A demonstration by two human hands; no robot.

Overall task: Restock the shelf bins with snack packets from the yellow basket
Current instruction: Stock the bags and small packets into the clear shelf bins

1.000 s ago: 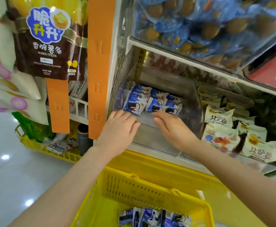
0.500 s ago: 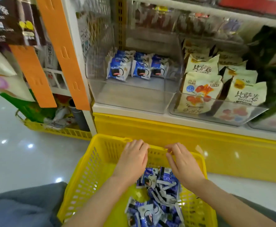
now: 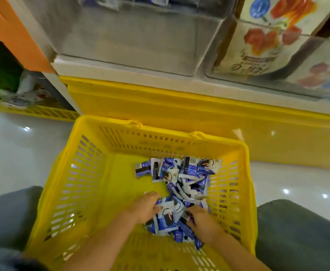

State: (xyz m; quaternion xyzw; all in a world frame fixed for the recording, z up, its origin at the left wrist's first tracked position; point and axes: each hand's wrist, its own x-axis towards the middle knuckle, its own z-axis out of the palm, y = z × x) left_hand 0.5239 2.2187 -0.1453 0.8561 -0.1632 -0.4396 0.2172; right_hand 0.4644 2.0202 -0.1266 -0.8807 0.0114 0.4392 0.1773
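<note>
The left hand [image 3: 144,208] and right hand [image 3: 204,222], earlier at the rim of the one yellow plastic basket [image 3: 86,173], are now lowered inside it onto heaped blue-white snack packets [image 3: 187,178], too many to be counted. Their grip cannot be told.

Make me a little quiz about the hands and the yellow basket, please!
1. True or false: the left hand and the right hand are both inside the yellow basket.
2. The snack packets are mostly: A red, B blue and white, C green.
3. Towards which of the person's sides does the pile of packets lie in the basket?
Key: 1 true. 2 B. 3 right.
</note>
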